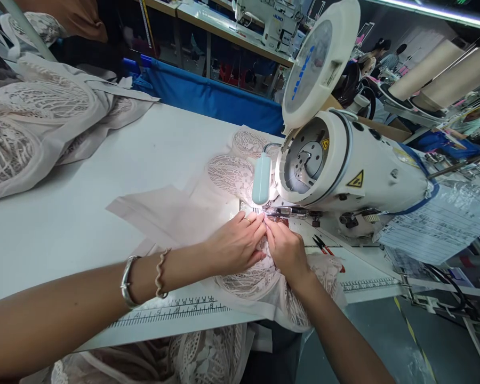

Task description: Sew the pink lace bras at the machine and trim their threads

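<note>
A: Quick pass. What are the hands doing?
B: Left hand [240,242]: fingers bent, close together, lying on the beige lace bra piece [246,285] just short of the needle area [266,207]; we can't tell if it grips. Right hand [286,248], just beside it, has thumb and fingertips pinching the same lace.
A: Where do we put the piece?
B: On the white sewing table [84,224], under both hands, with part hanging over the front edge.
A: Machine?
B: Industrial sewing machine [372,165], round end cover [322,61] swung up. A pale-green work lamp [261,178] lights the stitching.
A: Anything else we log?
B: Red-handled thread snips [324,246] right of the right hand (handle partly under lace), a printed ruler [176,309] along the front edge, a silver bangle [127,281] on the left wrist. More lace pieces [44,98] heaped at left.
</note>
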### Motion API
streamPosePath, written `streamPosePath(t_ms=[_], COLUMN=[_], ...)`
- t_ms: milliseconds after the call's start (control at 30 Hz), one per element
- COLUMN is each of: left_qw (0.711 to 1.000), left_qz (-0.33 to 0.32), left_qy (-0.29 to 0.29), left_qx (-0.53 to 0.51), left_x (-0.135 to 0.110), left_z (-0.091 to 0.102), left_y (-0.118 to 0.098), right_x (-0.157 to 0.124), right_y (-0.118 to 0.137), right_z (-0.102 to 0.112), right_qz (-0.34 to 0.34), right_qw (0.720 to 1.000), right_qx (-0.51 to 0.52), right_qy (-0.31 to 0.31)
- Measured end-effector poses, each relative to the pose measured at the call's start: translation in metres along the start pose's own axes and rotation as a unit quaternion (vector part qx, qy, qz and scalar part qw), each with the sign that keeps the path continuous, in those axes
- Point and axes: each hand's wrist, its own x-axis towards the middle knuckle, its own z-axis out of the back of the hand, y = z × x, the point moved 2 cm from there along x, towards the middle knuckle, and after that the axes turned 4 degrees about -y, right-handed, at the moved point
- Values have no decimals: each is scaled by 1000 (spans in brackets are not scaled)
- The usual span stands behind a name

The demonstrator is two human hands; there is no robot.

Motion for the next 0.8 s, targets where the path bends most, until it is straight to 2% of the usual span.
streamPosePath(t_ms=[500,633,733,800], left_qw=[999,998,998,996], left_qz=[26,27,-10,-54], left_qy=[9,2,6,19], left_qx=[34,48,69,68], left_x=[-3,-2,-1,-2], left_z=[-3,-3,0,3], left_y=[4,6,2,-5], right_x=[4,7,7,5], right_y=[-3,-3,-7,-10], right_z=[-2,1,8,13], right_qz=[-9,-61,-113,-110], right_qw=[1000,997,989,990], right_qx=[2,-2,-7,22], right_qy=[8,45,91,85])
